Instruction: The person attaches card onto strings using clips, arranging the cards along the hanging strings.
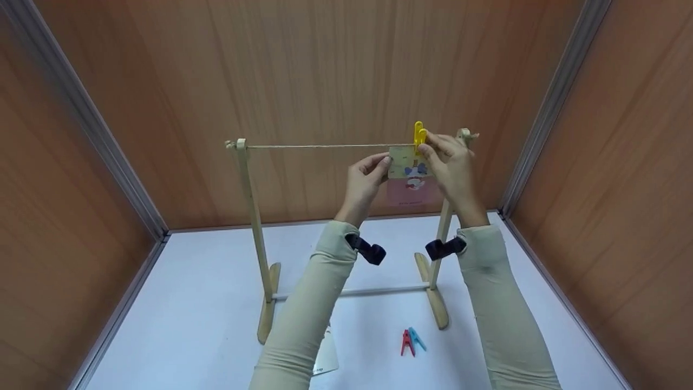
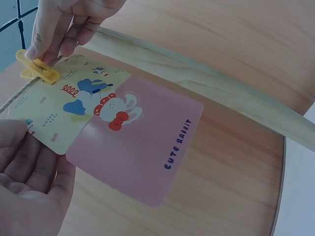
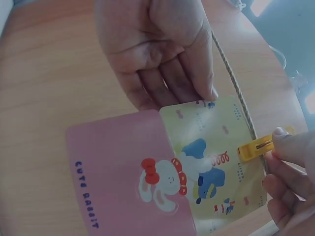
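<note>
A card (image 1: 403, 189), yellow above and pink below with a printed rabbit, hangs at the string (image 1: 325, 146) near the right post. My left hand (image 1: 361, 181) pinches the card's left edge between thumb and fingers. At the card's top edge, a yellow clothespin (image 1: 419, 138) straddles the string, its tips over the card in the right wrist view. My right hand (image 1: 455, 170) pinches that clothespin (image 3: 256, 147) between thumb and fingers. The words "CUTE RABBIT" show on the card's pink half (image 2: 147, 147) in the left wrist view.
A wooden stand with a left post (image 1: 253, 216) and right post (image 1: 444, 227) carries the string. Its lower bar (image 1: 379, 291) joins the two feet. Red (image 1: 407, 343) and blue (image 1: 417, 339) clothespins lie on the white table. Another card (image 1: 326, 355) is partly hidden by my left sleeve.
</note>
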`<state>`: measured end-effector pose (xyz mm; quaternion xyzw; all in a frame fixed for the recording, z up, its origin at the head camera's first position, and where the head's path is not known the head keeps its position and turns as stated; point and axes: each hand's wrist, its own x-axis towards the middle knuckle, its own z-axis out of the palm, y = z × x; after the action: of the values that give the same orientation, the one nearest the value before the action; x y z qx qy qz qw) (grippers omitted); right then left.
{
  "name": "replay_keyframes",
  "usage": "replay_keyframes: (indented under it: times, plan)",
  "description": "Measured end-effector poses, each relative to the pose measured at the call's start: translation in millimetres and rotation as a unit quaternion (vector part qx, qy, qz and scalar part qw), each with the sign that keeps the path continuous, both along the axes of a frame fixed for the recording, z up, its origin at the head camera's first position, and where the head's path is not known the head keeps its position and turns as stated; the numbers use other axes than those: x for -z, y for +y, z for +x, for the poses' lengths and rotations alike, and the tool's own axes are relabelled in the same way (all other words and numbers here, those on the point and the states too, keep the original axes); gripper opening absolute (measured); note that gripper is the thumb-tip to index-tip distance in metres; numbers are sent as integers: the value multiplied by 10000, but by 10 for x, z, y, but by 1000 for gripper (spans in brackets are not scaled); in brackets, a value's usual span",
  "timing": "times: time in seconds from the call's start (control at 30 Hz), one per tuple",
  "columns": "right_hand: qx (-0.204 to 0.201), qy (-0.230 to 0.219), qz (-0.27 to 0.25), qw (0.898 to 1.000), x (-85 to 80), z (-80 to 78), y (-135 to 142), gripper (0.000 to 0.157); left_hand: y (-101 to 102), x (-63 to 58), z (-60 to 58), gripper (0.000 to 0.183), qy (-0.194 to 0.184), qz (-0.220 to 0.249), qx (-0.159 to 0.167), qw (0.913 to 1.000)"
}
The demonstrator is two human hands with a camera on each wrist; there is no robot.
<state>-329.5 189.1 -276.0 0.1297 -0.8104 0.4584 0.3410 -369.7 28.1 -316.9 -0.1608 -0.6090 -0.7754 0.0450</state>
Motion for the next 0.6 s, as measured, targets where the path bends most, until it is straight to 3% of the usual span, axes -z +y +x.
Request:
replay_keyframes:
  times: [0.2,0.6]
  plan:
    - [-229,276,-273,9990,75,-1,21,35,-95,45,20,30,153,-117,35,9998]
    - [-304,471,-300,9980,247,26,75,36,-343,166,33,36,240,-239,13,9994]
